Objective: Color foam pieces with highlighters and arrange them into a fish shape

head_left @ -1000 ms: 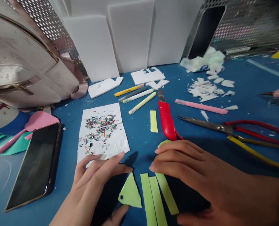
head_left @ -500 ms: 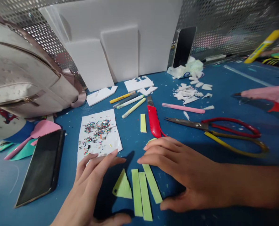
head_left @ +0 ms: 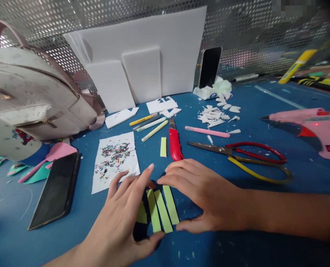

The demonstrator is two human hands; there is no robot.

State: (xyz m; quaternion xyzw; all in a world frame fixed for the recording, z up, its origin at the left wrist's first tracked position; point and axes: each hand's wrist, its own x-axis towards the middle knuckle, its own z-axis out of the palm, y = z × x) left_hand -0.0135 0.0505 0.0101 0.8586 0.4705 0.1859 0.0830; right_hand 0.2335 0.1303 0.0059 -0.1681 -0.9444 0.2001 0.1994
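Observation:
Three light green strips [head_left: 161, 211] lie side by side on the blue table between my hands. My left hand [head_left: 126, 207] is spread over the left side, its thumb at the strips' lower ends and its fingertips by their upper ends. Part of a green triangular piece [head_left: 142, 214] shows from under it. My right hand [head_left: 201, 196] arches beside the rightmost strip, thumb near the bottom end and fingers near the top. Neither hand is closed on anything. Just beyond lie a red-handled craft knife [head_left: 175, 142] and a short green piece [head_left: 163, 147].
Scissors [head_left: 226, 149] and a pink glue gun [head_left: 306, 124] lie to the right. White paper [head_left: 98, 185] with glitter bits and a phone [head_left: 55, 189] are left. Behind are markers [head_left: 154, 131], white scraps [head_left: 212, 115], foam boards [head_left: 142, 76] and a backpack [head_left: 42, 92].
My left hand has moved right and forward over the triangular piece, its thumb now at the strips' lower ends. The strips have shifted and fan differently. The camera view has also shifted.

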